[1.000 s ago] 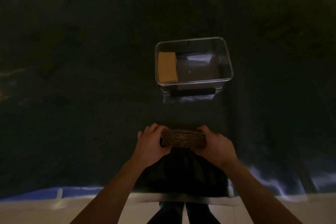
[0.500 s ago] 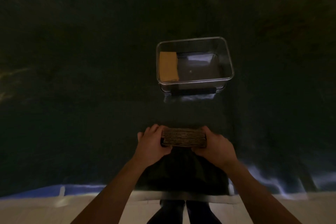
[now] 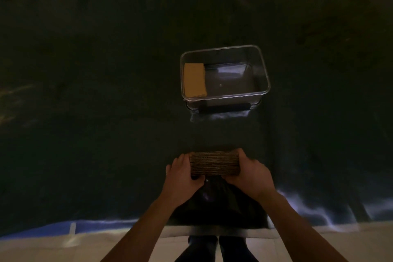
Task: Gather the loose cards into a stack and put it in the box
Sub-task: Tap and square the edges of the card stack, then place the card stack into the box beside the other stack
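Dim light falls over a dark green cloth [image 3: 85, 91] that covers the bench and fills most of the frame, with pale floor showing along the bottom edge. One clear plastic box [image 3: 263, 70] sits open just above centre, its long axis running left to right; one tan block [image 3: 194, 80] lies inside against its left wall, and the rest of the floor of the box looks bare. Below it, at lower centre, one stack of cards [image 3: 214, 164] is held with its long axis also left to right, parallel to the box. The left hand [image 3: 182, 176] pinches its left end and the right hand [image 3: 249, 173] its right end, each grip curled closed around the cards. No loose cards show on the cloth. The box lies straight up-frame from the stack, well apart, and slightly toward the right, so the right hand looks a little nearer. Gathering seems done; carrying the stack forward into the free right part of the box appears to remain.
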Tool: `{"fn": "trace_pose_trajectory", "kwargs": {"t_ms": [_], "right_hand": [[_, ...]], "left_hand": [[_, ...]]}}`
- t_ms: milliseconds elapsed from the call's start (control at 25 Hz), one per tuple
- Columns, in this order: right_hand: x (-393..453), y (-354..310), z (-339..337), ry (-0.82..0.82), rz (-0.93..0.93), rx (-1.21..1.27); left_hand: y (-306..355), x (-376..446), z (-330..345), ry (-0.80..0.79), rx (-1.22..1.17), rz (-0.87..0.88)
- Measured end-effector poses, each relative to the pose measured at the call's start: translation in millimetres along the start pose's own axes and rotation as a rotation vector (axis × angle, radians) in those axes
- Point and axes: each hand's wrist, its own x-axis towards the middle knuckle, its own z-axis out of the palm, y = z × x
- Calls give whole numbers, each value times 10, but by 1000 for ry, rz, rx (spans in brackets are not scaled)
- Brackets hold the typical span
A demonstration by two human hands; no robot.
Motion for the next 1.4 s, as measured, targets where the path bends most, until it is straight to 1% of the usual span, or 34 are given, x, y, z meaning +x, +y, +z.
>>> {"fn": "trace_pose_trajectory", "kwargs": {"t_ms": [120, 280, 400, 560, 600, 640, 720, 800, 840, 920, 1000, 1080, 1160, 1280, 1400], "right_hand": [[-32, 7, 19, 7, 8, 45], [-26, 18, 14, 3, 15, 88], [-49, 15, 31, 5, 20, 80], [-60, -26, -46, -42, 56, 136], [-51, -49, -97, -59, 77, 196], [-42, -90, -155, -74, 109, 295], [-20, -238, -281, -125, 207, 598], [-22, -448, -343, -216, 341, 885], [-31, -562, -360, -259, 405, 970], [-58, -781, -419, -292, 494, 1093], [-70, -952, -506, -294, 558, 1173], [-104, -1092, -645, -296, 590, 1198], [-158, -1192, -788, -321, 580, 1200], [-242, -1242, -1063, -373, 514, 1197], [-253, -1137, -1352, -321, 443, 1316]], "left_hand": [[-39, 20, -34, -8, 55, 50], [-59, 16, -55, 27, 44, 75], [-96, -17, -63, 30, -27, 64], [-78, -1, -147, 20, -180, 115], [-69, 24, -202, 10, -263, 114], [-53, 43, -273, -14, -396, 88], [64, 91, -451, -95, -791, -11], [259, 142, -601, -133, -1133, -123], [374, 163, -666, -141, -1263, -189], [603, 195, -791, -117, -1402, -276], [806, 214, -921, -64, -1405, -303], [974, 207, -1085, -16, -1327, -327], [1093, 195, -1246, 1, -1245, -339], [1224, 172, -1491, -80, -1209, -357], [1326, 153, -1635, -195, -1119, -333]]}}
